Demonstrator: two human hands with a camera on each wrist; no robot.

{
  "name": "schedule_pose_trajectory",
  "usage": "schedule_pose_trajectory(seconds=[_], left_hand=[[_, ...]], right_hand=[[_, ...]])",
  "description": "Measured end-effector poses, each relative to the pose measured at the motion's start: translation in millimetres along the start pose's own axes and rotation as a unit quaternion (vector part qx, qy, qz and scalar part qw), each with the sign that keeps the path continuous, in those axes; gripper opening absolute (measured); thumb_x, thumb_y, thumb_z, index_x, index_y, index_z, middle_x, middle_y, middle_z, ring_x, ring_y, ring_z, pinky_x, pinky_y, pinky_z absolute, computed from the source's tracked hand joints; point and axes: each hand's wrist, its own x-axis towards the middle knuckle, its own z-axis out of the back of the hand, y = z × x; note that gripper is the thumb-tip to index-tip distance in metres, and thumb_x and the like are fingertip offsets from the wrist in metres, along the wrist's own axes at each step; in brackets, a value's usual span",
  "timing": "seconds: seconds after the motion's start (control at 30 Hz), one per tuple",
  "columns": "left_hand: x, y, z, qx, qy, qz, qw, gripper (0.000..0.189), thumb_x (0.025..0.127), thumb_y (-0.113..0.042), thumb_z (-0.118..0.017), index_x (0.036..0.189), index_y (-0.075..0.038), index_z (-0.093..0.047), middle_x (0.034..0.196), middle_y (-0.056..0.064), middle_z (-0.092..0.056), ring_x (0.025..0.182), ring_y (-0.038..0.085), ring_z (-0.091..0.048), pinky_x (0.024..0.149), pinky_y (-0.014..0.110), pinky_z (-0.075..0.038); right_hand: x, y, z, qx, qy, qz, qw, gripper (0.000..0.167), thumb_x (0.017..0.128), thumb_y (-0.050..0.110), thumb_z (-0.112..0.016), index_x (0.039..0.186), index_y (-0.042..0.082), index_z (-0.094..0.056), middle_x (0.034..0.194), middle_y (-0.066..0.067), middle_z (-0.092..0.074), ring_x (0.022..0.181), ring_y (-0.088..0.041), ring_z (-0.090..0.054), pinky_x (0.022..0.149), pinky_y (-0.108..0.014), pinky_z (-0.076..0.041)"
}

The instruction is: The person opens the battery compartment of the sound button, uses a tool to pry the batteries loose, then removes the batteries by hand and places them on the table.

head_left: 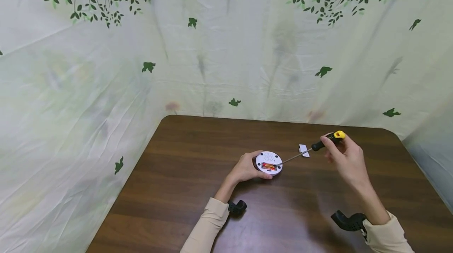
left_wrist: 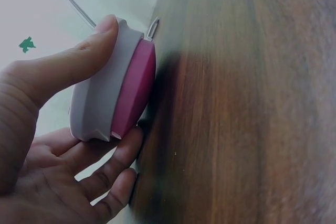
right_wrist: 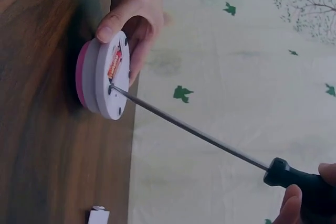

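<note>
My left hand (head_left: 244,169) grips a round white device (head_left: 267,156) by its rim, thumb on one side and fingers on the other. Its back, with small dark spots, faces up, and red-orange batteries (head_left: 269,166) show in an uncovered compartment. From the left wrist view, the device's other side is pink (left_wrist: 135,90) with a small loop at its edge. My right hand (head_left: 348,162) holds a screwdriver (right_wrist: 194,131) by its black handle with a yellow end. The screwdriver's long shaft slants down to the left, its tip at the edge of the battery compartment.
A small white plastic piece (head_left: 304,151) lies on the brown wooden table (head_left: 198,139), behind the screwdriver shaft. Black wrist mounts (head_left: 348,221) stick out from both sleeves. Hanging cloth (head_left: 247,48) printed with leaves surrounds the table's back and sides.
</note>
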Motion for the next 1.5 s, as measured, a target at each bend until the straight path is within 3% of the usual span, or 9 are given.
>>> schedule_pose_trajectory(seconds=[0.2, 0.33, 0.5, 0.77, 0.93, 1.03, 1.37, 1.43, 1.5], left_hand=[[0.7, -1.4, 2.8, 0.004, -0.001, -0.003, 1.0000, 0.084, 0.065, -0.031, -0.100, 0.138, -0.012, -0.064, 0.124, 0.004, -0.074, 0.114, 0.018, -0.065, 0.102, 0.032, -0.048], [0.4, 0.6, 3.3, 0.011, 0.001, -0.004, 0.9999, 0.085, 0.064, -0.030, -0.100, 0.139, -0.011, -0.064, 0.125, 0.005, -0.073, 0.115, 0.018, -0.065, 0.103, 0.032, -0.048], [1.0, 2.6, 1.9, 0.011, 0.006, -0.004, 0.9999, 0.086, 0.064, -0.030, -0.100, 0.140, -0.011, -0.063, 0.126, 0.005, -0.073, 0.115, 0.018, -0.065, 0.103, 0.030, -0.048], [2.0, 5.4, 1.7, 0.002, 0.005, -0.003, 1.0000, 0.084, 0.065, -0.029, -0.100, 0.139, -0.013, -0.064, 0.124, 0.003, -0.074, 0.114, 0.017, -0.065, 0.102, 0.030, -0.048], [2.8, 7.4, 1.3, 0.001, 0.012, 0.000, 0.9999, 0.084, 0.065, -0.031, -0.100, 0.139, -0.016, -0.064, 0.123, 0.002, -0.074, 0.113, 0.014, -0.064, 0.100, 0.029, -0.047], [2.2, 7.0, 2.4, -0.010, 0.014, 0.002, 0.9999, 0.084, 0.065, -0.030, -0.100, 0.140, -0.015, -0.064, 0.124, 0.001, -0.074, 0.112, 0.015, -0.064, 0.100, 0.030, -0.048], [2.3, 7.5, 1.8, -0.021, 0.011, -0.004, 0.9997, 0.084, 0.066, -0.029, -0.100, 0.140, -0.015, -0.063, 0.124, 0.002, -0.073, 0.113, 0.015, -0.064, 0.101, 0.031, -0.048], [2.4, 7.8, 1.6, -0.023, 0.011, -0.006, 0.9997, 0.083, 0.066, -0.029, -0.100, 0.139, -0.015, -0.063, 0.122, 0.002, -0.073, 0.111, 0.014, -0.064, 0.099, 0.030, -0.049], [2.3, 8.0, 1.7, -0.026, 0.012, -0.007, 0.9996, 0.083, 0.066, -0.028, -0.100, 0.139, -0.014, -0.063, 0.122, 0.002, -0.073, 0.109, 0.013, -0.064, 0.097, 0.029, -0.049]], right_hand=[[6.1, 2, 1, 0.046, 0.044, 0.004, 0.9979, 0.030, 0.106, 0.030, -0.061, 0.116, 0.002, -0.059, 0.077, 0.008, -0.073, 0.065, -0.008, -0.072, 0.064, -0.019, -0.057], [6.0, -25, 1, 0.197, 0.062, -0.047, 0.9772, 0.026, 0.107, 0.026, -0.059, 0.116, 0.001, -0.058, 0.082, 0.006, -0.077, 0.071, -0.010, -0.077, 0.073, -0.020, -0.060], [-1.4, -66, -3, 0.361, 0.052, -0.149, 0.9193, 0.021, 0.106, 0.025, -0.059, 0.113, 0.006, -0.055, 0.081, 0.002, -0.078, 0.073, -0.011, -0.077, 0.076, -0.024, -0.061], [-21.8, -95, -6, 0.486, 0.042, -0.307, 0.8170, 0.017, 0.105, 0.023, -0.060, 0.115, 0.012, -0.054, 0.097, 0.003, -0.070, 0.082, -0.011, -0.077, 0.081, -0.026, -0.062], [-30.8, -105, -7, 0.530, 0.043, -0.349, 0.7717, 0.008, 0.107, 0.018, -0.056, 0.107, 0.013, -0.062, 0.096, -0.002, -0.072, 0.084, -0.015, -0.078, 0.082, -0.027, -0.062], [-34.1, -109, -7, 0.544, 0.047, -0.347, 0.7621, 0.009, 0.107, 0.017, -0.055, 0.106, 0.014, -0.064, 0.097, -0.003, -0.072, 0.086, -0.016, -0.078, 0.083, -0.028, -0.062], [-37.9, -115, -4, 0.556, 0.041, -0.332, 0.7610, 0.011, 0.107, 0.018, -0.054, 0.106, 0.013, -0.065, 0.098, -0.004, -0.072, 0.086, -0.018, -0.078, 0.082, -0.030, -0.062], [-38.6, -114, -4, 0.556, 0.039, -0.318, 0.7668, 0.011, 0.107, 0.018, -0.054, 0.107, 0.012, -0.064, 0.098, -0.003, -0.072, 0.085, -0.019, -0.078, 0.081, -0.031, -0.062], [-38.7, -111, -4, 0.545, 0.036, -0.294, 0.7842, 0.011, 0.108, 0.018, -0.054, 0.108, 0.012, -0.063, 0.098, -0.002, -0.072, 0.084, -0.017, -0.079, 0.081, -0.030, -0.062]])
